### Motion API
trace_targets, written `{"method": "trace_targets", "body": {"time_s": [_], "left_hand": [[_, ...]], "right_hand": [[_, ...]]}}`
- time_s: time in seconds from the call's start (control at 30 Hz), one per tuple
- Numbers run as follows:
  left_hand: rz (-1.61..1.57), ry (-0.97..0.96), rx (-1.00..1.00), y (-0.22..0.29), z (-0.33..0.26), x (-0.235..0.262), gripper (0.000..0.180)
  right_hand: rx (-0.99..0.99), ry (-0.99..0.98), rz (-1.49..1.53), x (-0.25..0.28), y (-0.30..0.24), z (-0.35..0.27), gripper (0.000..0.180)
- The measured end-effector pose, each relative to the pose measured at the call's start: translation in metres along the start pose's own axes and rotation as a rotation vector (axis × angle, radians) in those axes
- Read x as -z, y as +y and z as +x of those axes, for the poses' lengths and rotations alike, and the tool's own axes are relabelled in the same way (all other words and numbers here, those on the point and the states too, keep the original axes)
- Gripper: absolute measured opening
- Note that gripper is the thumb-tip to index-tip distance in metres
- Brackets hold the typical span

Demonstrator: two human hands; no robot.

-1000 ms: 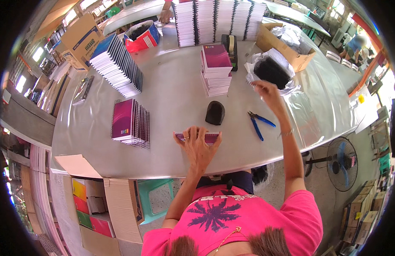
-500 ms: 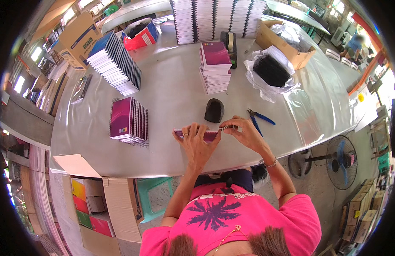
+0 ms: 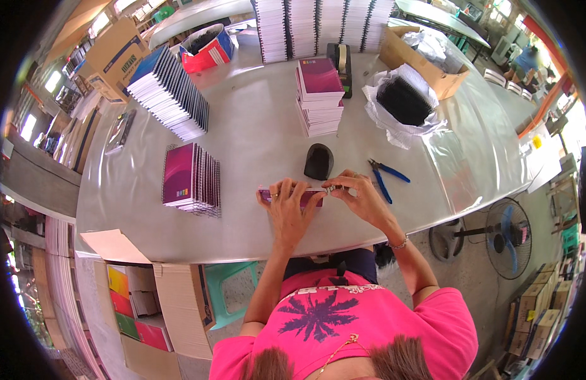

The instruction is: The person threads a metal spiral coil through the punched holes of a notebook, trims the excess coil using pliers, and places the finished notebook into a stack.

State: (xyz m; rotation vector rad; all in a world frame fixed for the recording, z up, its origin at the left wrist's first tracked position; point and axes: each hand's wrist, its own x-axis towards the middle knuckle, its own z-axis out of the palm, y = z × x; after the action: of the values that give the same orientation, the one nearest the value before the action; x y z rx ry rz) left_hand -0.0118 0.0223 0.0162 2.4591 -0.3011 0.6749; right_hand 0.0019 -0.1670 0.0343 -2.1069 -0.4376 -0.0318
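My left hand (image 3: 286,209) is closed over a purple-covered notebook (image 3: 312,199), which stands on its edge on the table close in front of me. At the notebook's right end, my right hand (image 3: 362,202) pinches a small coil of binding wire (image 3: 333,188) between thumb and fingers. How far the coil runs into the pages is hidden by my fingers. Just beyond the notebook lies a black round-topped object (image 3: 318,162). Blue-handled cutting pliers (image 3: 384,180) rest to the right with their handles spread.
Purple notebooks with spirals (image 3: 182,180) are stacked at left, behind them blue-covered notebooks (image 3: 169,95). Another purple stack (image 3: 320,95) stands ahead, beside a tape dispenser (image 3: 345,66). Black coils fill a white wrapper (image 3: 388,130). A carton (image 3: 448,82) sits at far right; a fan (image 3: 507,237) stands off the table.
My right hand has shifted slightly left, bringing the pinched coil closer against the notebook's end. The notebook stays in my left hand, tilted a little differently.
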Motion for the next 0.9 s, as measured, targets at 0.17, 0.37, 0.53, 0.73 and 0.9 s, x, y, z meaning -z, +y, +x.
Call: {"method": "trace_targets", "body": {"time_s": [0.17, 0.37, 0.53, 0.73, 0.9], "left_hand": [[-0.031, -0.001, 0.006, 0.001, 0.001, 0.001, 0.028], [-0.017, -0.029, 0.005, -0.001, 0.001, 0.002, 0.027], [-0.037, -0.030, -0.011, -0.002, 0.000, 0.003, 0.025], [-0.016, -0.018, -0.017, -0.003, -0.003, 0.003, 0.025], [-0.014, -0.020, -0.025, -0.002, -0.003, 0.003, 0.026]], "right_hand": [[-0.024, 0.016, 0.077, -0.003, 0.003, -0.003, 0.020], [-0.005, 0.091, 0.205, -0.009, 0.002, -0.004, 0.020], [-0.002, 0.148, 0.223, -0.011, -0.006, -0.004, 0.022], [0.063, 0.122, 0.098, -0.014, -0.007, -0.004, 0.021], [0.017, 0.159, 0.208, -0.021, -0.003, -0.008, 0.016]]}}
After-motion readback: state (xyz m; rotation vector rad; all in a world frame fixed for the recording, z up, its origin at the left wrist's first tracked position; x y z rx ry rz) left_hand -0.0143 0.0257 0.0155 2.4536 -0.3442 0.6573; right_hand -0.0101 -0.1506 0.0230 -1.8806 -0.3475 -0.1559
